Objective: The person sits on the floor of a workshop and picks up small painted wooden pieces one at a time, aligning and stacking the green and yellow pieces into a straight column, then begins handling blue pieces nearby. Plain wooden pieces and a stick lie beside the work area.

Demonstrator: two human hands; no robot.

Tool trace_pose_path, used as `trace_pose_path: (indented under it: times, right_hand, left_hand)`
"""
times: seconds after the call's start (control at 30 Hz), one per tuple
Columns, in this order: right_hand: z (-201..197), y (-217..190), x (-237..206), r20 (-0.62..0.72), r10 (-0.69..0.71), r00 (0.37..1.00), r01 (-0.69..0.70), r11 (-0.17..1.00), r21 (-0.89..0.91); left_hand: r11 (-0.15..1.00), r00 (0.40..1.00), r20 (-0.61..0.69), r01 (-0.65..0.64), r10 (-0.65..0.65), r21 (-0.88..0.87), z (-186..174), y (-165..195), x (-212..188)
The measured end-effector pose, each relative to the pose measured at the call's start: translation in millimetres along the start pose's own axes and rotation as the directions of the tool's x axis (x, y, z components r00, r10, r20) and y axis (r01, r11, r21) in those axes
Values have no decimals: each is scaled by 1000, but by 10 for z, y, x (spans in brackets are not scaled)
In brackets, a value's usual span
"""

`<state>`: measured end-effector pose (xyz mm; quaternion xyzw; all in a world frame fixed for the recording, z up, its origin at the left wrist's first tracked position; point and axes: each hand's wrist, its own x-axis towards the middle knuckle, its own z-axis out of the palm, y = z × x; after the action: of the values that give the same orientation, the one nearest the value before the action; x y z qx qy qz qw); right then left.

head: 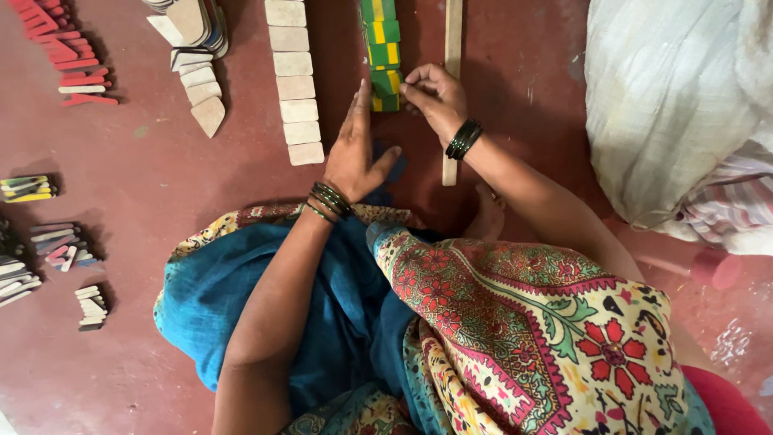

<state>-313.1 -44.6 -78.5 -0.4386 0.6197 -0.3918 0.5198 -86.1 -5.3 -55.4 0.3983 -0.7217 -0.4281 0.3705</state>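
Green-and-yellow painted blocks (383, 53) lie in a straight column on the red floor (161, 185), running from the top edge down to the person's hands. Seen from the head camera, the right hand (435, 98) pinches its fingertips together at the lowest block of that column, thumb and forefinger closed on its right edge. The left hand (356, 149) lies flat and spread, fingers pressed against the left side of the same block, palm over a dark blue piece (396, 165) on the floor. A plain wooden stick (452, 72) runs just right of the column, passing under the right hand. To the left lies a row of unpainted wooden blocks (294, 84), then a heap of pale shaped pieces (193, 56). Red sticks (60, 52) are stacked at the upper left, and a white sack (668, 105) sits at right.
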Motion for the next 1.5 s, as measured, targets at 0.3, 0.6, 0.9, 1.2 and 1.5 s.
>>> trace_pose_path:
  times: [0.3, 0.6, 0.9, 1.2, 1.5]
  right_hand:
    - [52, 27, 63, 61, -93, 994, 97, 993, -70]
    - [1, 3, 111, 98, -105, 990, 117, 985, -123]
    - [-120, 91, 134, 104, -60, 993, 66, 996, -53]
    - [-68, 129, 26, 103, -13, 995, -21, 945, 325]
    - [30, -109, 185, 71, -144, 987, 97, 888, 450]
  left_hand:
    - [998, 996, 61, 61, -59, -25, -39, 27, 48]
    - [987, 991, 76, 116, -108, -114, -62, 15, 72]
    - [978, 997, 71, 57, -43, -201, -51, -42, 128]
    - [872, 999, 33, 43, -31, -487, 36, -161, 125]
    - [889, 978, -178, 20, -113, -458, 173, -282, 348]
